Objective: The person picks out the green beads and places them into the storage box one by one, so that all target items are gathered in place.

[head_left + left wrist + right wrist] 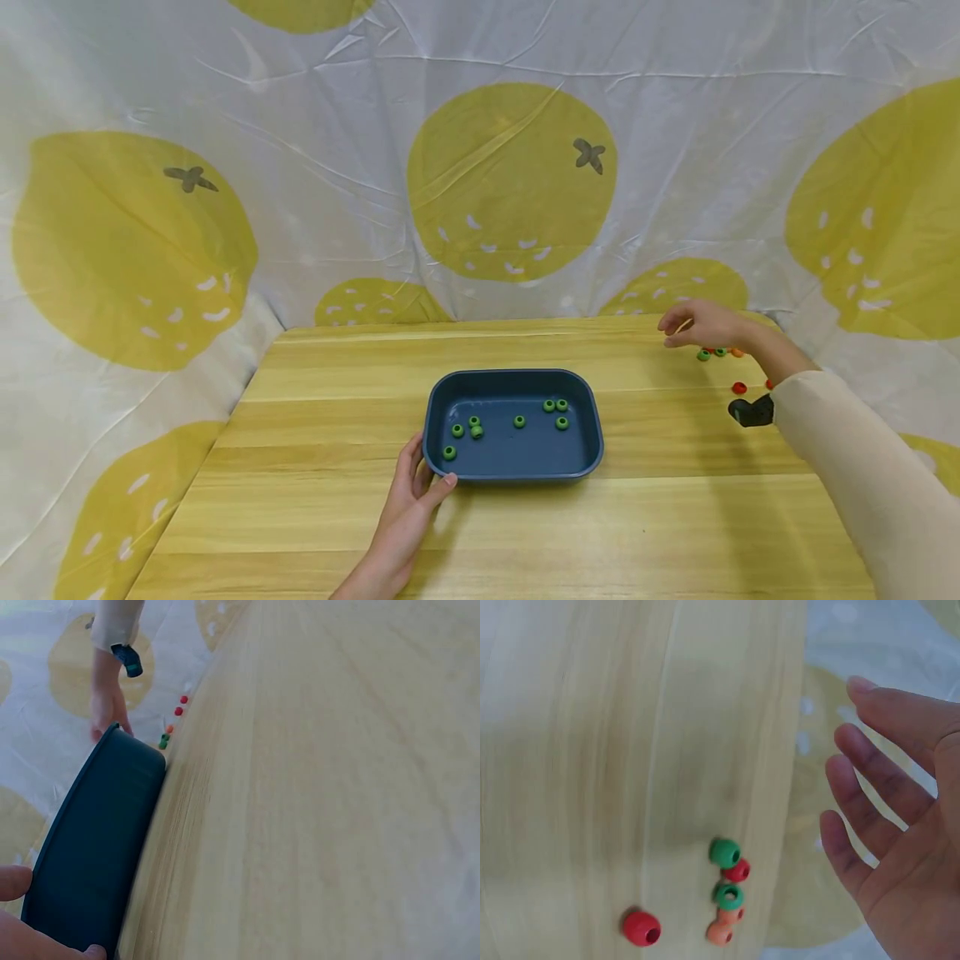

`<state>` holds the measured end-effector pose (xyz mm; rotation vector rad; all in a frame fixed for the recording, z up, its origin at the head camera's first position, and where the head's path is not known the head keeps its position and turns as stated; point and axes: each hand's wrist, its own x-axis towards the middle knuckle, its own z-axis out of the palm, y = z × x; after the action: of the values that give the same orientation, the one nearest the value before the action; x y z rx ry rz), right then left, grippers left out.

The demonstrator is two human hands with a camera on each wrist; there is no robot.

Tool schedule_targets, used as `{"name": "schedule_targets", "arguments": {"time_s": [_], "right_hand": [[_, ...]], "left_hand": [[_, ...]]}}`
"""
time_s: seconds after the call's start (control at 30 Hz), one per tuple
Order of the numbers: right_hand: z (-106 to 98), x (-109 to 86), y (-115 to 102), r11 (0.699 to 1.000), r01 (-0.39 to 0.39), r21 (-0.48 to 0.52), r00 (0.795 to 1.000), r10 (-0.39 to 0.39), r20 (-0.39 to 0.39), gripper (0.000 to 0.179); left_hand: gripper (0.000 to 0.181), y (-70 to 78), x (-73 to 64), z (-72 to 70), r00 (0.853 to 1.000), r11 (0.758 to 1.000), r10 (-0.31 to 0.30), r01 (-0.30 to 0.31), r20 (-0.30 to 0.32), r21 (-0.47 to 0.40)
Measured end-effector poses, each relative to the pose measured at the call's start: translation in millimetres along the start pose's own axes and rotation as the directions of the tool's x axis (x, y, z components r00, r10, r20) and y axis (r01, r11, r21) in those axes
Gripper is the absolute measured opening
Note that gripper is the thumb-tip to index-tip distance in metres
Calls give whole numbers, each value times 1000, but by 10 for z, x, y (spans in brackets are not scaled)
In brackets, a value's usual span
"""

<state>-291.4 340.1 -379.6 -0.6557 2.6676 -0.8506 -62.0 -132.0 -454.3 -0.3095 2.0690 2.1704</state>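
Note:
A dark blue rectangular tray [517, 462] stands on the wooden table with several green beads [519, 422] scattered inside. My left hand [401, 512] holds its near left corner, thumb at the rim and the other fingers along the outer side. In the left wrist view, fingertips [94, 951] touch the tray's outer wall [94, 840]. Over the back right of the table hovers my right hand [703, 325], its fingers loosely spread and no object visible in them. Below and beside it lie green beads [726, 853], red beads [641, 928] and orange beads [720, 932].
A white cloth with yellow lemons [513, 183] hangs behind the table and at its sides. The wooden tabletop [645, 517] extends around the tray. A dark device [752, 411] juts from the right sleeve [847, 450] at the wrist.

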Motion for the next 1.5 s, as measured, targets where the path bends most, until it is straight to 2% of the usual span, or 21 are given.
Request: {"name": "schedule_targets", "arguments": {"time_s": [0.23, 0.5, 0.77, 1.13, 1.3, 1.5], "right_hand": [[-22, -117, 318, 999, -49, 20, 996, 50, -67, 38], [-16, -320, 553, 980, -190, 50, 975, 195, -110, 47], [52, -470, 822, 966, -209, 154, 959, 233, -160, 48], [174, -566, 1007, 940, -277, 198, 916, 321, -242, 53], [238, -559, 1073, 943, -290, 165, 900, 327, -289, 49], [333, -516, 1088, 963, -260, 71, 881, 267, -391, 36]], "left_hand": [[84, 6, 2, -6, 1000, 1000, 7, -7, 5, -9], [85, -7, 8, -23, 1000, 1000, 8, -7, 11, -18], [85, -27, 1, -29, 1000, 1000, 9, -8, 18, -29], [86, -30, -2, -46, 1000, 999, 8, -7, 24, -32], [85, -19, -3, -49, 1000, 1000, 8, -7, 26, -31], [85, -24, -15, -63, 1000, 1000, 2, -2, 22, -22]]}}
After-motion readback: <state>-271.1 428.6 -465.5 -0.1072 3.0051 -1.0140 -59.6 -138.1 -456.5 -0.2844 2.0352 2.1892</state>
